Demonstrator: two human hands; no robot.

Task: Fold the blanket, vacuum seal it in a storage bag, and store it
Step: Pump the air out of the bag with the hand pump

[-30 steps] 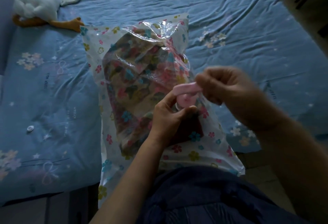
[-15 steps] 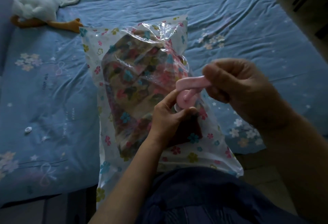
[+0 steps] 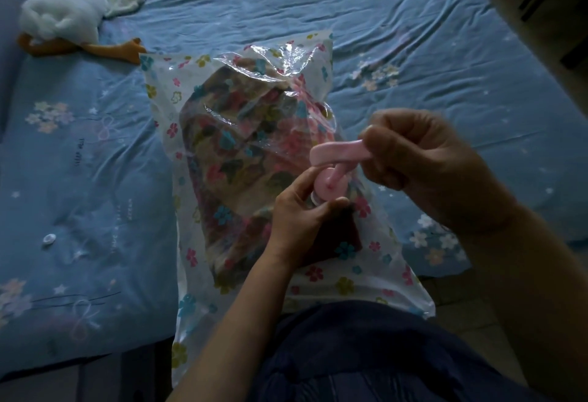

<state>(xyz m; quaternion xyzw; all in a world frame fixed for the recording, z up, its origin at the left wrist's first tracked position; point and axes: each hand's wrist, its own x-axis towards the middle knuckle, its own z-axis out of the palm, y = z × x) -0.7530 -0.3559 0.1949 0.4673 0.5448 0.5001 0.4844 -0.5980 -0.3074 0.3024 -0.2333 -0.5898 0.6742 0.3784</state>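
The pump cylinder (image 3: 327, 188) is pinched by the left grip (image 3: 299, 220), over the storage bag (image 3: 159, 83); the pump handle (image 3: 337, 153), just above, is clasped by the right grip (image 3: 423, 160).

One line of small dark capitals (image 3: 80, 152) is running sideways on the blue bed sheet (image 3: 95, 274), well to the left of the storage bag (image 3: 159, 83). In the dim light it is appearing to read "SLEEP WELL". Two further short lines of pale lettering (image 3: 129, 209) are lying lower on the same sheet, between that line and the bag's left edge. They are also turned sideways, but they are coming out too faint and too small for any word to be made out.
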